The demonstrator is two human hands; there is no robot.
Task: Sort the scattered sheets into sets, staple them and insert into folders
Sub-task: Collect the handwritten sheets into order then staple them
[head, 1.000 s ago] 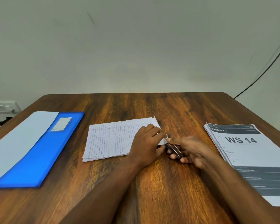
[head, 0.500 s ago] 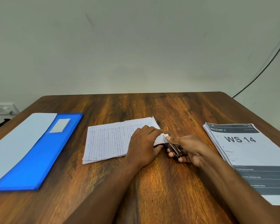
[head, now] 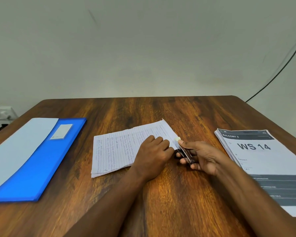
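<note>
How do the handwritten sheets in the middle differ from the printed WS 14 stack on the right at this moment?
The handwritten sheets are ruled and pen-written; the WS 14 stack is printed with dark bands. The left hand rests on the handwritten sheets while the right hand holds a stapler at their corner; the WS 14 stack lies untouched. Both are several-sheet sets lying flat on the wooden table.

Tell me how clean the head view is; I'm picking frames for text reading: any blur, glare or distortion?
Head view: even, soft light. Handwritten sheets too fine to read; "WS 14" on the printed stack legible, its lower lines smeared. Table grain streaks near the bottom. Mild sheen between the forearms. Wide-angle bends the far table edge. Right hand holds the stapler.
</note>
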